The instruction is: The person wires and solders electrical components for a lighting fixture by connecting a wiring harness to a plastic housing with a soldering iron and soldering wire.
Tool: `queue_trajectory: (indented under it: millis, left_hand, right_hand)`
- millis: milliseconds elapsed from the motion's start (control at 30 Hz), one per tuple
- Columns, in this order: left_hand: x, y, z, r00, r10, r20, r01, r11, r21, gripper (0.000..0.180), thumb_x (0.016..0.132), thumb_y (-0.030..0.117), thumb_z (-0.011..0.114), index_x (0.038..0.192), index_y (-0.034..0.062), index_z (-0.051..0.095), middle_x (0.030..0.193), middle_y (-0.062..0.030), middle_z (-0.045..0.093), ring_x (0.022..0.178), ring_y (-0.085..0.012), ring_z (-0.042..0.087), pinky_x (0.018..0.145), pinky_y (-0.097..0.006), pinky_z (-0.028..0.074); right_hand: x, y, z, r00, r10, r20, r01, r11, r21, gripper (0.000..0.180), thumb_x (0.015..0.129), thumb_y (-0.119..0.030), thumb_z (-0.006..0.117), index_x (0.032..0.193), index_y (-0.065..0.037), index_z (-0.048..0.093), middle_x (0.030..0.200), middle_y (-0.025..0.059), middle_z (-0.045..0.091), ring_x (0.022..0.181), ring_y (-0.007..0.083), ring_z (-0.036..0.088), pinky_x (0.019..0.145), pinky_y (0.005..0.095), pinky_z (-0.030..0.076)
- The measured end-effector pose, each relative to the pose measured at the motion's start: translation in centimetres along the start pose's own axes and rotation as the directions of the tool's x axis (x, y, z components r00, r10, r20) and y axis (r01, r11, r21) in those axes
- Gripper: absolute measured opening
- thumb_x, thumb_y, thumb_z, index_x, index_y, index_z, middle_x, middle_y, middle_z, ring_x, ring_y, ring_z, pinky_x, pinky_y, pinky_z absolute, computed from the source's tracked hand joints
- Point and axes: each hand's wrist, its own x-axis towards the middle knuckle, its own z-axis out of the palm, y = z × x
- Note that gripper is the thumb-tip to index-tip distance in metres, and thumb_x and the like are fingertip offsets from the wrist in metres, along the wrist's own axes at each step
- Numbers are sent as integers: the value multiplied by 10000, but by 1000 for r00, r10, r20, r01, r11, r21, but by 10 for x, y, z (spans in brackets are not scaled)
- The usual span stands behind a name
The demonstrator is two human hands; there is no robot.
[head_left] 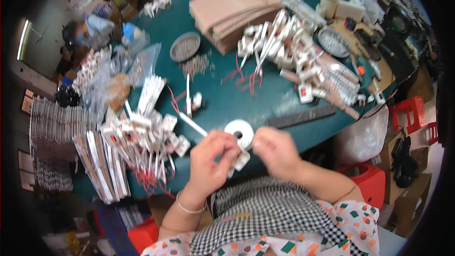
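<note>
Left hand and right hand both pinch a small white part, tape roll at twelve o'clock. Best keep the grip snug and the part level.

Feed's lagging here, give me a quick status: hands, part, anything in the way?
Both hands, left hand and right hand, pinch a small white part. White tape roll just behind. Nothing blocking.

Left hand and right hand are gripping a glossy white plastic part; beside it a smooth white tape roll is lying on the matt green table, cardboard stack beyond.
</note>
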Motion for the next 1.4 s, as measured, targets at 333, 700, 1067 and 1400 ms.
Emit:
queue_trajectory:
  millis: [333, 700, 1067, 1400]
  left_hand:
    - [-6, -4, 8, 1000, -27, -11, 27, 1000, 0, 56, 787, -23, 694, 828, -8, 660, 919, -109, 632, 718, -148, 594, 609, -255, 476]
    - [-6, -5, 12, 998, 65, -27, -61, 991, 119, 113, 735, -52, 701, 826, 0, 657, 923, -124, 631, 764, -208, 612, 670, -295, 499]
    - [-2, 11, 12, 941, 337, 15, -320, 878, 357, 160, 776, -62, 729, 907, 14, 678, 933, -155, 655, 837, -329, 632, 742, -405, 516]
    - [-2, 9, 8, 945, 325, 36, -316, 883, 346, 156, 780, -64, 705, 913, 14, 681, 939, -154, 652, 861, -327, 632, 773, -401, 508]
  right_hand:
    - [-1, 9, -8, 975, -222, -1, 222, 974, -42, 96, 816, -12, 683, 898, -16, 633, 866, 95, 611, 750, 234, 577, 663, 312, 477]
    - [2, 9, 1, 966, -249, 71, 258, 946, -197, 79, 792, -41, 631, 837, -39, 565, 810, 137, 573, 770, 351, 554, 671, 415, 459]
    - [-1, 18, -2, 989, -60, 133, 46, 993, 111, 143, 899, -157, 589, 879, -16, 574, 789, 87, 567, 726, 201, 546, 657, 343, 436]
    - [1, 14, -14, 995, -85, 58, 69, 971, 231, 161, 817, -95, 639, 951, -12, 607, 848, 78, 609, 752, 201, 596, 706, 342, 478]
